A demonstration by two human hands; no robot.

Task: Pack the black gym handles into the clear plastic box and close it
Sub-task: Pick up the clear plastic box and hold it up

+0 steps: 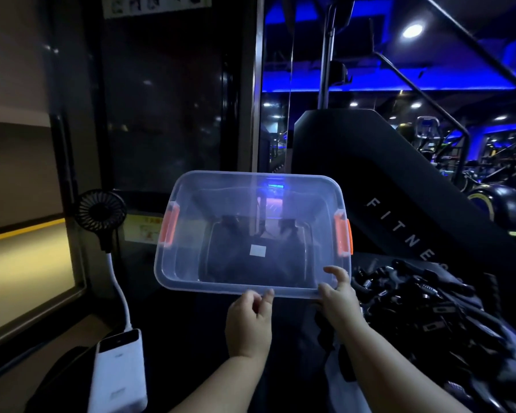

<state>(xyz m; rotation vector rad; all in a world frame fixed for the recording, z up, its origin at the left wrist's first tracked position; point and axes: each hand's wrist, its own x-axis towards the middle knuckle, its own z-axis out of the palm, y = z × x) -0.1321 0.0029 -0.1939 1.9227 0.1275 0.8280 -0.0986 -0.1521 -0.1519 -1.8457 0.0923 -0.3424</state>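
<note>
The left hand (pixel 248 315) and right hand (pixel 338 299) pinch only the near rim of the clear plastic box with orange latches (pixel 188 263). With such a light grip, I think the box could slip and tip away from the hands.

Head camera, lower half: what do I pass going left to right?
From the left: white power bank → left hand → right hand → pile of black handles. The clear box, held by both hands at its near rim, spans them, so I leave it out.

The plastic box (pixel 252 234) is between the fan (pixel 100 211) and power bank (pixel 118 374) on its left and the gym handles (pixel 429 308) piled on its right.
</note>
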